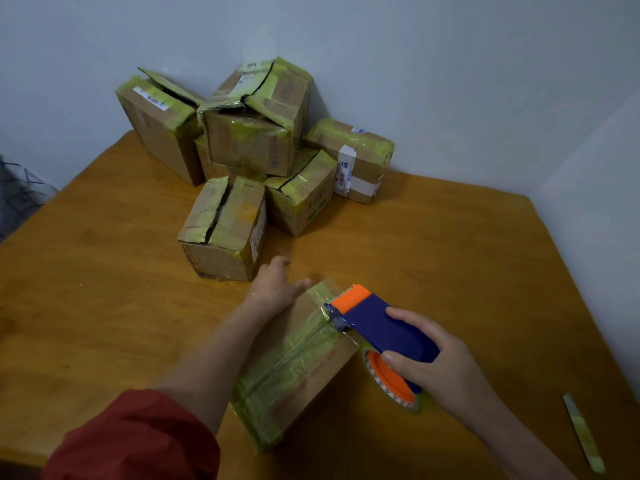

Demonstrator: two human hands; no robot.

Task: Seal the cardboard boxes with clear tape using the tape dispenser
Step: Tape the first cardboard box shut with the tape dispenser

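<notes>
A cardboard box [298,368] wrapped in yellowish clear tape lies on the wooden table [104,271] in front of me. My left hand [277,285] rests on its far end, fingers fairly straight, pressing it down. My right hand [429,355] grips a blue and orange tape dispenser [374,323]. Its orange front edge sits on the box's right upper edge. The tape roll with its orange hub [388,379] hangs at the box's right side.
A pile of several taped cardboard boxes [249,140] stands at the back against the wall; the nearest box [225,230] is just beyond my left hand. A loose strip of tape [583,434] lies near the table's right front edge.
</notes>
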